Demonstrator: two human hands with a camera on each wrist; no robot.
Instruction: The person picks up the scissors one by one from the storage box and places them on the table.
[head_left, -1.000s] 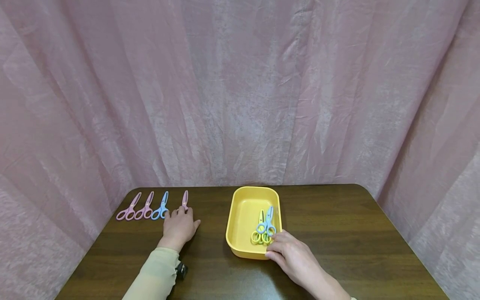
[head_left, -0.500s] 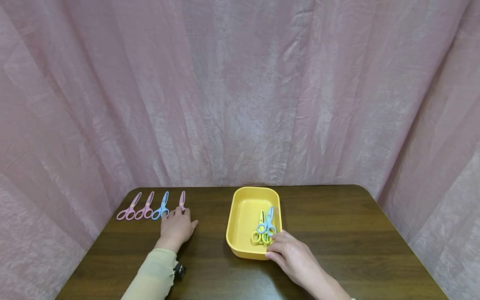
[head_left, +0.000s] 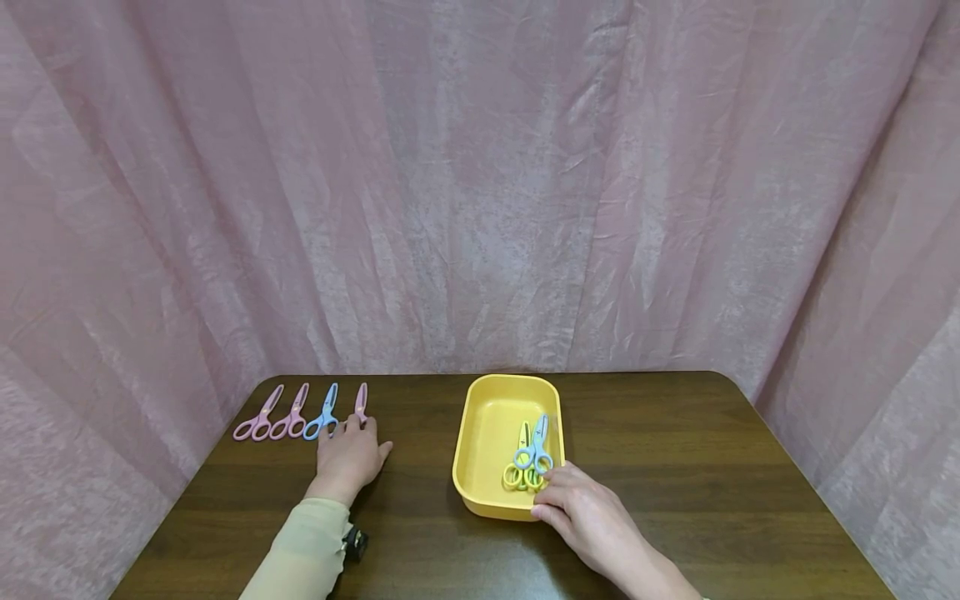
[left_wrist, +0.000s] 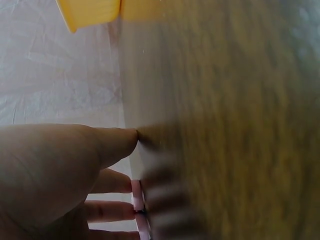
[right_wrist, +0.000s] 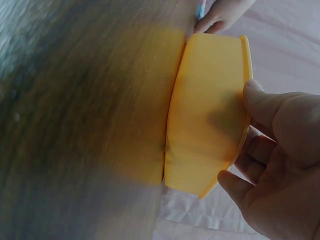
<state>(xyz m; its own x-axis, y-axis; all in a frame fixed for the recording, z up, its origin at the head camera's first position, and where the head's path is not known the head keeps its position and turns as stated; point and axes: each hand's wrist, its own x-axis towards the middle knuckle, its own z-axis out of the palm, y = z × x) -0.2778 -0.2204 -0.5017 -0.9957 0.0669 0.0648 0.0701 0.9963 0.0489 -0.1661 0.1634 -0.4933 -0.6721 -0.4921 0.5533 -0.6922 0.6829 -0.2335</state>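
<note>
My left hand (head_left: 348,460) lies over the handles of a pair of pink scissors (head_left: 362,402), whose blade points away from me. In the left wrist view its straight fingertips touch the pink handle loops (left_wrist: 137,195), with the thumb apart from them. Just left lie blue scissors (head_left: 328,407), then two more pink pairs, all in a row. My right hand (head_left: 592,512) holds the near right corner of a yellow plastic tray (head_left: 467,442), thumb outside and fingers over the rim. Inside the tray, light blue scissors (head_left: 539,433) lie across yellow scissors (head_left: 512,477); something green shows beneath.
The brown wooden table (head_left: 697,467) has rounded far corners. A pink velvety curtain (head_left: 480,183) hangs behind it and along both sides. A dark strap with a small device (head_left: 356,543) sits on the left wrist.
My left hand has slid the pink scissors slightly left, closer to the blue pair. The right hand and the tray have stayed in place.
</note>
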